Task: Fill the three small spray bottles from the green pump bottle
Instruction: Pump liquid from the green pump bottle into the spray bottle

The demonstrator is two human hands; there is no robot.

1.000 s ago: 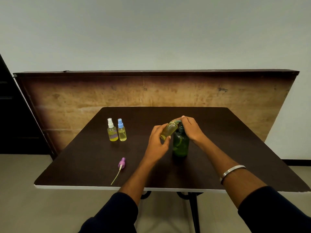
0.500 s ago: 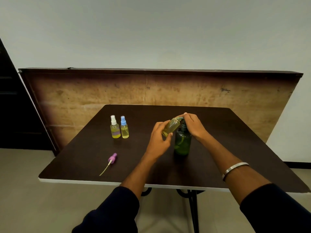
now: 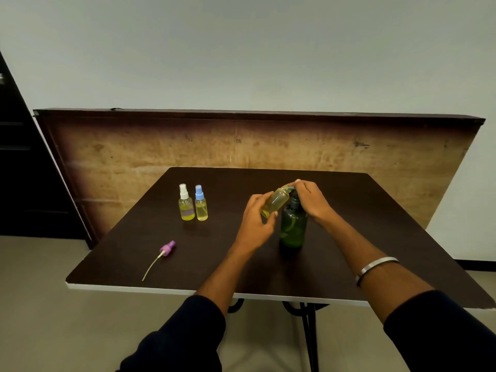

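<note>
The left hand curls its fingers and thumb round an uncapped small bottle, tilted so its mouth meets the spout of the green pump bottle, which stands upright mid-bench. The right hand lies over the pump head with fingers bent down on it; the head itself is mostly hidden, so whether the fingers wrap it or only press it cannot be told. The small bottle's mouth is also covered. At the left of the dark bench, 2 capped spray bottles stand side by side, just touching: a white-topped bottle and a blue-topped bottle, both holding yellowish liquid. A purple spray cap with its thin tube lies nearer the front edge. A bracelet circles the right wrist.
</note>
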